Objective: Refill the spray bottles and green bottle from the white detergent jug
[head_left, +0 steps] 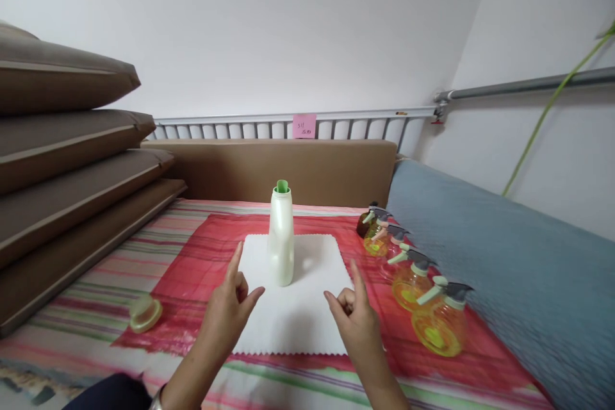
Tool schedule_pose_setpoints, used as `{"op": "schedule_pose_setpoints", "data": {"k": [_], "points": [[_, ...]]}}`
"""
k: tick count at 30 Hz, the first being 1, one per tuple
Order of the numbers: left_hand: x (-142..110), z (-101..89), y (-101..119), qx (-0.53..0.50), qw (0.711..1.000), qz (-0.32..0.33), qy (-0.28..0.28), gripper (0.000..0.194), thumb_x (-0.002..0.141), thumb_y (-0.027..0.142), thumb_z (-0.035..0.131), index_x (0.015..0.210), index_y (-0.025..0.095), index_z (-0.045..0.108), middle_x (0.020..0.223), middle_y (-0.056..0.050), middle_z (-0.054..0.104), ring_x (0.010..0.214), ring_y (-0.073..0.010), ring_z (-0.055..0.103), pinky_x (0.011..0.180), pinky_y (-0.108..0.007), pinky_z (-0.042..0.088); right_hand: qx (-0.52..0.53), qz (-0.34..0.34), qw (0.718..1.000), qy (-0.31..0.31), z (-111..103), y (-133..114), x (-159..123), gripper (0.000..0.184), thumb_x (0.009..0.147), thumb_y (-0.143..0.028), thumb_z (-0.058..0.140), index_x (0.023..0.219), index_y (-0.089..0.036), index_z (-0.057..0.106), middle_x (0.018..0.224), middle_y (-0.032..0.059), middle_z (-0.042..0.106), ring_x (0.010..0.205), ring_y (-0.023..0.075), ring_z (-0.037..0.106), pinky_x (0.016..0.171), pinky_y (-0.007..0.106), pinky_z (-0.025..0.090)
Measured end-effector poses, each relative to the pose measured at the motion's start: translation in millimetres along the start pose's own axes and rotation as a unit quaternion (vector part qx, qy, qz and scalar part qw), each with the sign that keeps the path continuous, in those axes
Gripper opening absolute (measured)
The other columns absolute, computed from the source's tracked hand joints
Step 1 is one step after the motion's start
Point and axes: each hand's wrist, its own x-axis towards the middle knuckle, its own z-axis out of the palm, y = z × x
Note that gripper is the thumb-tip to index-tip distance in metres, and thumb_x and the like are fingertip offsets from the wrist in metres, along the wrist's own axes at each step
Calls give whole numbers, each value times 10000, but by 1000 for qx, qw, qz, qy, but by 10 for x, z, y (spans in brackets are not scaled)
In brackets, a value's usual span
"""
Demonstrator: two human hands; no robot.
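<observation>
A white plastic bottle with an uncapped green spout stands upright on a white cloth laid over a red sheet. My left hand hovers just in front and left of the bottle, index finger and thumb extended, other fingers curled, holding nothing. To the right of the bottle, my right hand mirrors it, index finger up and thumb out, also empty. Neither hand touches the bottle. A pale green round cap lies on the red sheet's left edge.
Several yellow spray bottles lie in a row along the right of the red sheet. Brown cushions are stacked at the left, a grey-blue blanket lies at the right, and a brown headboard stands behind.
</observation>
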Motion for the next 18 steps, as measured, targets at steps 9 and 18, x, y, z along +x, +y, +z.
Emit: {"op": "schedule_pose_setpoints", "data": {"k": [9,18], "points": [[6,15,-43,-1,1000,3,9,788,827,298,520,1435,217,25,583,99,370,505,-116,410,543,-242,361,4,-32,999,8,18,22,-15,643,868,-301,503,1412,-166,188,532,-113,356,468,109,404,521,227,381],[-130,-246,277,-46,943,250,216,957,756,144,639,1419,307,-30,771,54,546,617,-113,513,705,-313,452,-27,-293,949,116,-109,-258,-69,795,813,-123,597,1431,-252,113,812,5,593,639,124,524,671,307,466]]}}
